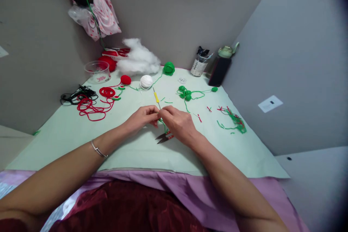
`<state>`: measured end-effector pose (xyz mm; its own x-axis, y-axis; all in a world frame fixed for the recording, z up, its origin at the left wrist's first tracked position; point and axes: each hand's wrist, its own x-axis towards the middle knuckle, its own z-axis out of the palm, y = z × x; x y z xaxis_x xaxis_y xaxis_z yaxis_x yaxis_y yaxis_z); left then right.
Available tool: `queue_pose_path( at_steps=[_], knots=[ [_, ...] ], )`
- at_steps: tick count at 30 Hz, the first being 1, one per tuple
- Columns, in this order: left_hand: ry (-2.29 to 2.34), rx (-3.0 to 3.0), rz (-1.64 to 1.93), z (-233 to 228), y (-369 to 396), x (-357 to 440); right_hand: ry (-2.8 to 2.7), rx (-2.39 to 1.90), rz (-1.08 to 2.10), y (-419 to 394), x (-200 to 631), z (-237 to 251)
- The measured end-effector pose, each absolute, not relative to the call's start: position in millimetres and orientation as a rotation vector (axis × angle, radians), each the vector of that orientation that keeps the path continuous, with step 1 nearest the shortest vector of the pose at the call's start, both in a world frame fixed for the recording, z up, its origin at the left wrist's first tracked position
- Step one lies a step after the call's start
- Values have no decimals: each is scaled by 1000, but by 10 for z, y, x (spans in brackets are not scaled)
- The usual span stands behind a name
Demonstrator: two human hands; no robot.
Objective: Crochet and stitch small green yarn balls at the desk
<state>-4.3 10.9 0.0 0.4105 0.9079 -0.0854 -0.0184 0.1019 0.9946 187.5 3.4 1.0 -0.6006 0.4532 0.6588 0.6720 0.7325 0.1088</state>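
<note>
My left hand (pixel 145 116) and my right hand (pixel 179 121) meet over the middle of the table, fingertips pinched together. Between them is green yarn (pixel 164 125), which hangs below the fingers; the piece at the fingertips is mostly hidden. A yellow-handled crochet hook (pixel 156 97) points away just beyond my hands, its near end reaching my fingers; whether they touch it I cannot tell. Thread snips (pixel 163 137) with dark blades and red handles lie under my right hand. Short green yarn snippets (pixel 168 102) lie beyond the hands.
Red (pixel 125 80), white (pixel 146 82) and green yarn balls (pixel 169 68) stand at the back, before white stuffing (pixel 138 58). Left are red yarn (pixel 92 108), black yarn (pixel 77 96) and a clear tub (pixel 98 72). Right are green crocheted pieces (pixel 185 93), yarn scraps (pixel 236 121) and a phone (pixel 219 70).
</note>
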Motion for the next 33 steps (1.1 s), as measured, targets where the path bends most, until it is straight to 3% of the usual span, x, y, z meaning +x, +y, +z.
queue_pose_path(
  at_steps=[3, 5, 10, 13, 20, 33],
  knots=[
    [942, 1302, 879, 20, 111, -51, -2189, -610, -523, -29, 1845, 46],
    [972, 1304, 909, 18, 113, -62, -2143, -545, -344, -75, 1813, 78],
    [910, 1339, 950, -19, 108, -65, -1845, -726, 849, -78, 1796, 190],
    [947, 1343, 1023, -27, 114, -58, -1639, -781, 1297, -11, 1888, 282],
    [1017, 1234, 1171, -31, 183, -104, -1627, -639, 1659, 37, 2115, 411],
    [1054, 1248, 1225, -15, 178, -120, -1734, -403, 1984, 80, 2342, 446]
  ],
)
